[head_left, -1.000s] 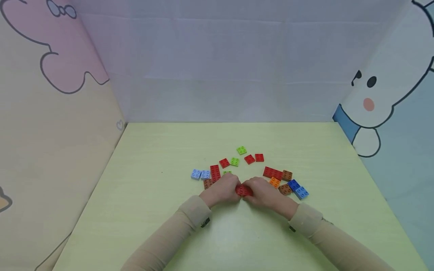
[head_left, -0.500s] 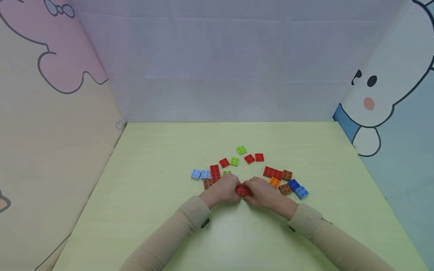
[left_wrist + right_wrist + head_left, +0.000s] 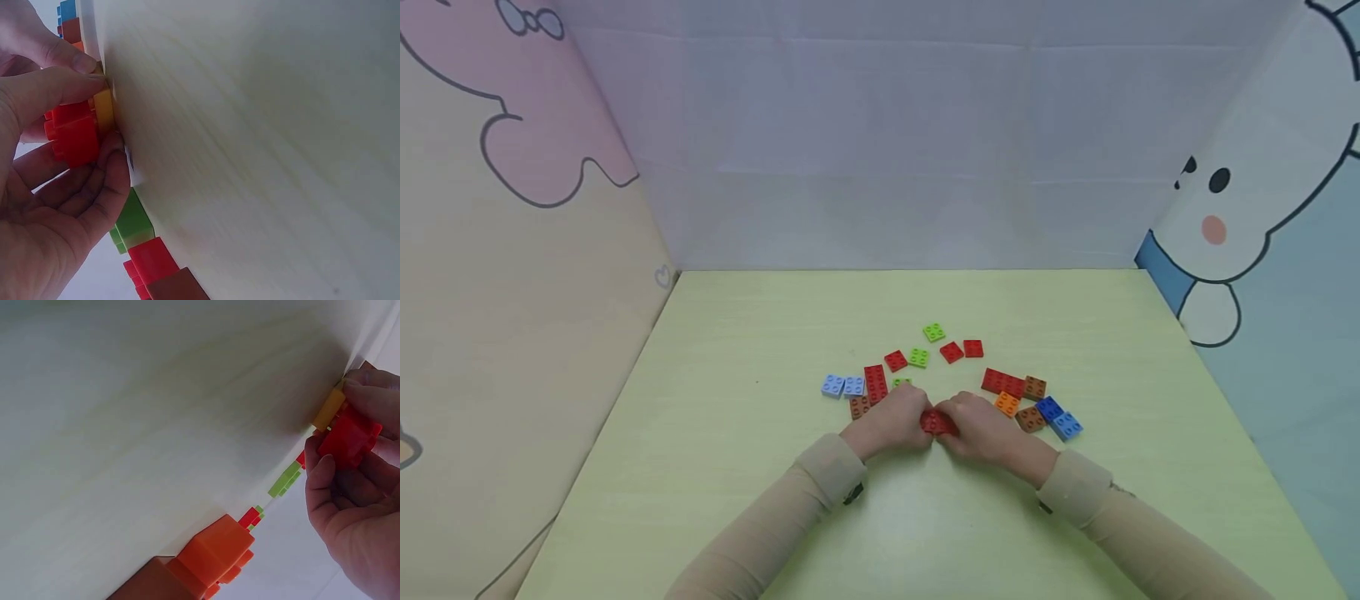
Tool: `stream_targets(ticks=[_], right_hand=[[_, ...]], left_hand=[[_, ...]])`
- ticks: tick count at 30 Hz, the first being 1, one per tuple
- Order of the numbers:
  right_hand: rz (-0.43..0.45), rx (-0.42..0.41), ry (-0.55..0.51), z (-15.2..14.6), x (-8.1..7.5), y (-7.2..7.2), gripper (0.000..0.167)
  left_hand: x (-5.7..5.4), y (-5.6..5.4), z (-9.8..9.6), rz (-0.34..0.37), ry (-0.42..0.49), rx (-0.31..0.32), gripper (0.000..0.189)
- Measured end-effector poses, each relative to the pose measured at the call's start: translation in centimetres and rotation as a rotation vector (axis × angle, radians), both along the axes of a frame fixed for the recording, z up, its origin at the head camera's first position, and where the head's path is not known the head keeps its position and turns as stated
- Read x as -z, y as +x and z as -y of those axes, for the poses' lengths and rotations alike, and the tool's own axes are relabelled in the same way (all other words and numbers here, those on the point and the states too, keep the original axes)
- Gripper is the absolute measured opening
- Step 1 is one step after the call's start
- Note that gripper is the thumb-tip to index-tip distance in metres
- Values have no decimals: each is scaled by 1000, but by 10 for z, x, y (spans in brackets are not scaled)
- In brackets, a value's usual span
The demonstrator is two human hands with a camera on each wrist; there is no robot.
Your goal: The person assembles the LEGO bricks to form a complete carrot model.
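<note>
Both hands meet near the middle of the table around a red toy brick with studs on top. Under it, in the wrist views, a yellow brick sits against the red one, close to the tabletop. My left hand grips the red brick from the left, its thumb and fingers also near the yellow brick. From the right, my right hand holds the same red brick with curled fingers. The fingers partly cover both bricks, so whether they are fully pressed together cannot be told.
Left of the hands lie light blue bricks, a long red brick and a brown brick. Behind are green and small red bricks. To the right are an orange brick, brown and blue bricks.
Both hands stay in place around the red brick, and the loose bricks lie where they were. Only the head view has shifted very slightly.
</note>
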State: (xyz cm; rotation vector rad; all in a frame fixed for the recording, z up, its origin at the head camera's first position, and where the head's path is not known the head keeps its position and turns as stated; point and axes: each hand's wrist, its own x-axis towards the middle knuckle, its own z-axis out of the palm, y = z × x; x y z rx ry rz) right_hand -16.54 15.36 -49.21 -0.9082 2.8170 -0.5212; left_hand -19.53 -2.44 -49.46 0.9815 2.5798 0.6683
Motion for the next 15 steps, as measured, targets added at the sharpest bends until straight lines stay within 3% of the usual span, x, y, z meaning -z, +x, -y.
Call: stream_targets(ticks=[15], right_hand=[[-15, 28, 25, 2, -1, 4, 31]], left_hand=[[1, 3, -2, -21, -21, 4, 19]])
